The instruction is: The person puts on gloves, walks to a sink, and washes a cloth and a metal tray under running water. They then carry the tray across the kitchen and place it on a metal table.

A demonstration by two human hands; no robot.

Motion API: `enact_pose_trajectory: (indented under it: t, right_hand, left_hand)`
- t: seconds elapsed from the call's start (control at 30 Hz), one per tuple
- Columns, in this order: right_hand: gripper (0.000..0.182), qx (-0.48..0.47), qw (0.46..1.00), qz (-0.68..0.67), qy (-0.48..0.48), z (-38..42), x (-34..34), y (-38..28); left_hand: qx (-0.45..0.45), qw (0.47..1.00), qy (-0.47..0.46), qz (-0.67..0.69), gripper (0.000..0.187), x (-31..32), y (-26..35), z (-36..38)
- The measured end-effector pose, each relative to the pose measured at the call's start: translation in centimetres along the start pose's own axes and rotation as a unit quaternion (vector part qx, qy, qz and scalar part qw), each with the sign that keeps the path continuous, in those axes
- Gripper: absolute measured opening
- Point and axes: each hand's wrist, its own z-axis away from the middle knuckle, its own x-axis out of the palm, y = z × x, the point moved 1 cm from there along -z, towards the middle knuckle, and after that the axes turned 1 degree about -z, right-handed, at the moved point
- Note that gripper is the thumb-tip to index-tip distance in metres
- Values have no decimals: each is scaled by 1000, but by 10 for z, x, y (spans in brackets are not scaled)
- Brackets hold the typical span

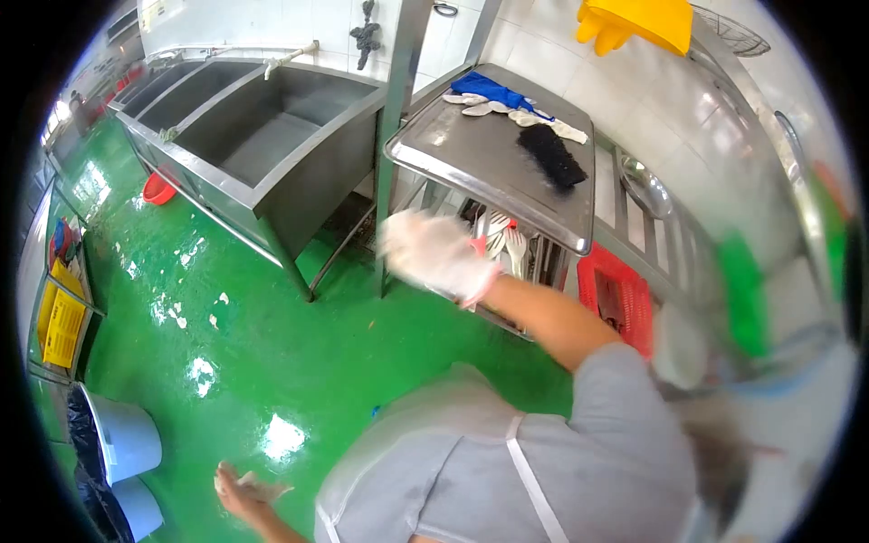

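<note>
My right hand [434, 253], in a white glove with a pink cuff, is stretched out beside the lower front edge of a metal tray [453, 154]. Motion smears its fingers, so their grip cannot be made out. Low at the left, my bare left hand [237, 496] is closed on a crumpled off-white glove [264, 490]. On the tray lie a blue cloth [496, 89], several white gloves [489, 108] and a black scouring pad [550, 156]. Pale serving utensils [514, 249] stick up on the shelf below, partly hidden by my right hand.
A steel sink [330, 136] with several basins stands at the left of the rack. A red basket [641, 312] sits under the tray. Yellow rubber gloves [643, 23] hang above. Pale blue buckets [131, 439] and a yellow crate [63, 317] line the left. The green floor [335, 362] is wet.
</note>
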Motion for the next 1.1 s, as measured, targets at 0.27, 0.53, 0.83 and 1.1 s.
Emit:
enact_pose_trajectory:
  t: [0.27, 0.53, 0.83, 1.1]
  right_hand:
    - [78, -369, 813, -127, -433, -56, 118, -224]
    - [61, 7, 771, -423, -476, -184, 129, -187]
    - [51, -8, 802, -349, -484, -264, 259, -123]
    - [33, 55, 866, -280, -410, -397, 309, -127]
  left_hand:
    - [104, 986, 129, -22, 59, -95, 46, -34]
    - [54, 961, 254, 95, 36, -136, 55, -27]
    - [11, 974, 201, 102, 34, -31, 76, -132]
    - [51, 974, 189, 117, 35, 46, 161, -266]
